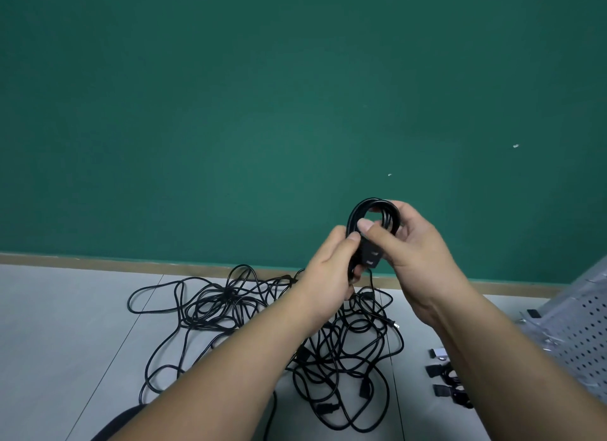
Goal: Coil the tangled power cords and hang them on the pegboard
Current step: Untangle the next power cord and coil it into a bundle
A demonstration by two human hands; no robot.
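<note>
I hold a small coil of black power cord (361, 210) up in front of the green wall. My left hand (328, 273) grips the coil's lower left side. My right hand (410, 243) grips its right side, thumb pressed over the strands just above the black plug (370, 255). Below my arms a large tangle of black cords (256, 319) is spread over the grey floor, with several plugs showing. The perforated metal pegboard (581, 335) leans at the right edge.
Black strap pieces (441, 378) lie on the floor beside the pegboard, partly behind my right forearm. A green wall (262, 112) with a tan baseboard (98, 260) fills the background. Grey floor tiles (65, 325) stretch to the left.
</note>
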